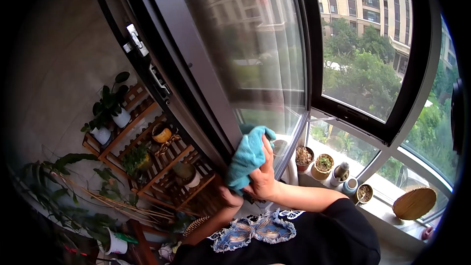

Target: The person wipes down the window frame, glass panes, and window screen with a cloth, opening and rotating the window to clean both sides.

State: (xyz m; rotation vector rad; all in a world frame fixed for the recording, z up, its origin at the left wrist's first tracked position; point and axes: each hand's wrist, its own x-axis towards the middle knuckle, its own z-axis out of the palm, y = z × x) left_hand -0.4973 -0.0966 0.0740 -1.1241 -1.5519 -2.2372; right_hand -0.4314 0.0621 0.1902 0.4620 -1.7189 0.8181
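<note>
A teal cloth (248,159) lies bunched against the lower corner of the opened window sash, where the glass (265,68) meets the dark frame (196,64). My right hand (262,179) grips the cloth and presses it to this corner, fingers pointing upward along it. Just left of it, my left hand (229,197) is at the bottom edge of the sash, close under the cloth. Its fingers are hidden behind the cloth and frame, so its grip does not show.
At left stands a wooden plant rack (162,167) with several potted plants. Several small pots (322,166) line the sill at right, near a round woven piece (414,203). Another dark-framed window (363,49) is beyond. A white pot (116,242) stands low at left.
</note>
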